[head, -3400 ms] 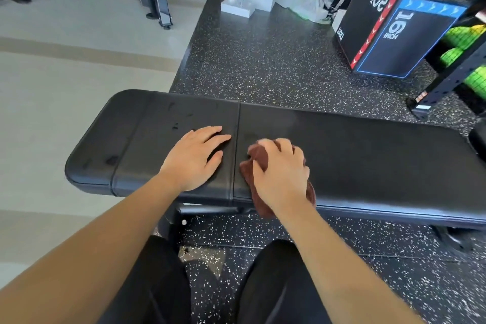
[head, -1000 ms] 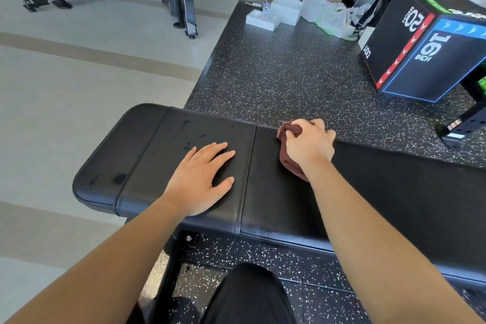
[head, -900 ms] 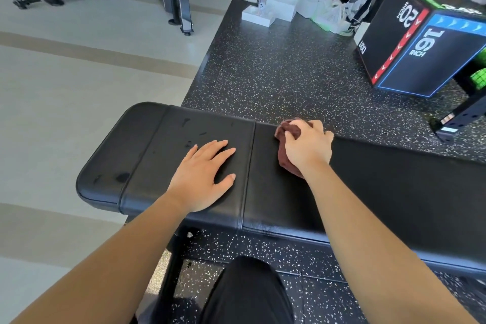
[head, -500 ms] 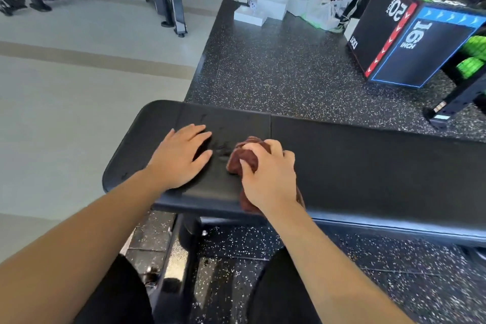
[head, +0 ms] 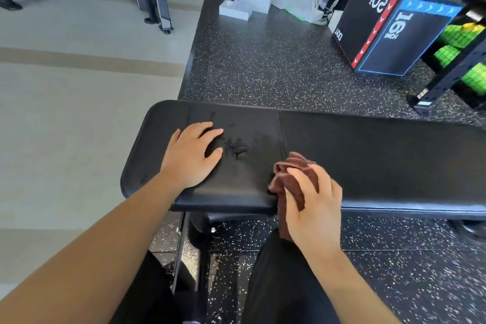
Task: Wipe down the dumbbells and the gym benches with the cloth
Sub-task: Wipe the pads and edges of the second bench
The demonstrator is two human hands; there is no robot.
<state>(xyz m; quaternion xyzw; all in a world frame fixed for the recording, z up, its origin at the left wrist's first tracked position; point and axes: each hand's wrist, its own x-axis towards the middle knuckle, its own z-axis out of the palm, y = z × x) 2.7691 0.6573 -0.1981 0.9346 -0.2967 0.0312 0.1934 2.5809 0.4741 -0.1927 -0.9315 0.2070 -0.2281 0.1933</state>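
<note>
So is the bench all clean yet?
Not yet. The right hand has the cloth at the near edge of the bench, mid-wipe. Wet smears show beside the left hand, which rests flat. No dumbbells are in view, so their state can't be judged.

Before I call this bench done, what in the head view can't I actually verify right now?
- Bench: right end cut off by the frame edge.
- Pad under the left hand and under the cloth: covered.
- Cloth's lower part: behind the right hand.
- Dumbbells: none identifiable; green items on the rack are blurred and cropped.
- Bench frame underneath: hidden by the pad and legs.
</note>
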